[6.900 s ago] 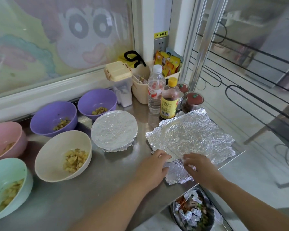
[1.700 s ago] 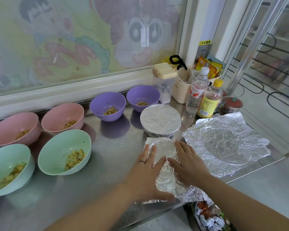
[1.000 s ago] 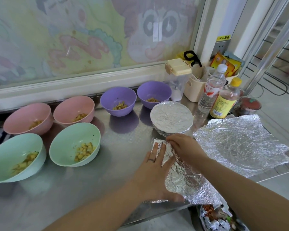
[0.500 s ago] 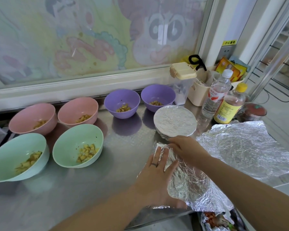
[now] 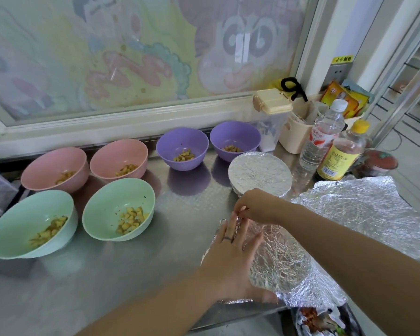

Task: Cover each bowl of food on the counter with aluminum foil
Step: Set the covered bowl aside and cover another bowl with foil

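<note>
A bowl wrapped in crinkled aluminum foil (image 5: 280,260) sits at the counter's front edge. My left hand (image 5: 230,258) lies flat against its left side, fingers straight. My right hand (image 5: 255,206) reaches across and pinches the foil at its far left edge. A foil-covered bowl (image 5: 260,173) stands just behind. Uncovered bowls with food: two purple (image 5: 182,147) (image 5: 235,139), two pink (image 5: 55,169) (image 5: 119,158), two green (image 5: 32,223) (image 5: 118,208). A loose foil sheet (image 5: 364,209) lies at the right.
A water bottle (image 5: 321,137), a yellow-capped bottle (image 5: 342,151), a lidded container (image 5: 272,117), a beige caddy (image 5: 298,132) and a red-lidded jar (image 5: 378,163) crowd the back right. A bin with foil scraps (image 5: 323,321) sits below the steel counter (image 5: 107,275) edge.
The white bowl has been brought to the front and wrapped in foil. In the last second my right hand moved left along the far rim and now pinches the foil; my left hand stays flat.
</note>
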`<state>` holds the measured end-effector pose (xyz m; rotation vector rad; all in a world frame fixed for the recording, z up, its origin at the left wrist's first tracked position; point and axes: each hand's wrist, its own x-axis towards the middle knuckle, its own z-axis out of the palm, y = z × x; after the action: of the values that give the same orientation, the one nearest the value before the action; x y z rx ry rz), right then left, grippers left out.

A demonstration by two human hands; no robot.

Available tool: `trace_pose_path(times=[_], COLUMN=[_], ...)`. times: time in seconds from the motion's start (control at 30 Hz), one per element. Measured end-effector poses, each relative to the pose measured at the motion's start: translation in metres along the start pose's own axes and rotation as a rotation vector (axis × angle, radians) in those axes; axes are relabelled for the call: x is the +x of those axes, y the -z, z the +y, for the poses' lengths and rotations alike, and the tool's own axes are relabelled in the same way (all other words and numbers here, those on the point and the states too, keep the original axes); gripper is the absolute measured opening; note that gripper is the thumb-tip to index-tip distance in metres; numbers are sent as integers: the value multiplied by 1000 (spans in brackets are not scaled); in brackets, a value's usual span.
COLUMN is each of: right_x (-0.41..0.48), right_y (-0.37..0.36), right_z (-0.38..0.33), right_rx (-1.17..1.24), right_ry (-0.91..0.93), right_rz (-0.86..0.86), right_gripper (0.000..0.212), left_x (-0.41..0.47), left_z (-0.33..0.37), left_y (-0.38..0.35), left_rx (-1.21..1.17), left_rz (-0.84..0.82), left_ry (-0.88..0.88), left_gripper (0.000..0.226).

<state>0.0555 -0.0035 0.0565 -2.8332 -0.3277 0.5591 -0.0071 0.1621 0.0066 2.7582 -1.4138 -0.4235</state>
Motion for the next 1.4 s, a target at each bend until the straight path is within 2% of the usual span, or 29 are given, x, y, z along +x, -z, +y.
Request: trace_pose_path(times=[0.17, 0.27, 0.3, 0.37, 0.4, 0.43, 0.47, 0.53, 0.63, 0.83, 1.1, 1.2, 1.33, 1.4], right_x=[3, -5, -14, -40, -57, -72, -86, -99, -100, -104, -107, -107, -115, -116], right_y=[1, -6, -11, -26, -36, -48, -60, -83, -98, -101, -95, -95, -94, -101], right_z=[-1, -1, 1, 7, 10, 12, 13, 17, 25, 32, 15, 13, -1, -18], right_rx=[22, 123, 212, 417, 471, 477, 466, 494, 679, 1158, 1420, 1346, 1159, 1126], right_ry=[-26, -69, -95, -198, -279, -371, -444, -543, -619, -612, -727, -704, -710, -741], right_rz=[-44, 39, 144, 486, 656, 755, 772, 695, 708, 690, 691, 708, 974, 1040], right_gripper=[23, 23, 23, 22, 23, 24, 26, 32, 35, 34, 31, 39, 36, 40], left_x=[1, 1, 1, 2, 2, 3, 3, 4, 3, 2, 2, 2, 1, 0], left_z=[2, 2, 1, 1, 1, 1, 2, 2, 3, 6, 6, 6, 8, 10], left_y=[2, -1, -3, -7, -9, -9, -8, -6, -3, 1, 0, -1, -1, -1], left_rx=[22, 17, 11, -4, 0, 15, 32, 39, 48, 60, 40, 57, 80, 50], left_rz=[-26, -11, 0, 28, 24, 9, -7, -23, -37, -62, -66, -65, -55, -34], left_ry=[15, 18, 18, 22, 24, 29, 37, 43, 36, 42, 52, 61, 85, 101], left_gripper=[120, 122, 124, 127, 128, 129, 129, 132, 133, 132, 133, 131, 128, 126])
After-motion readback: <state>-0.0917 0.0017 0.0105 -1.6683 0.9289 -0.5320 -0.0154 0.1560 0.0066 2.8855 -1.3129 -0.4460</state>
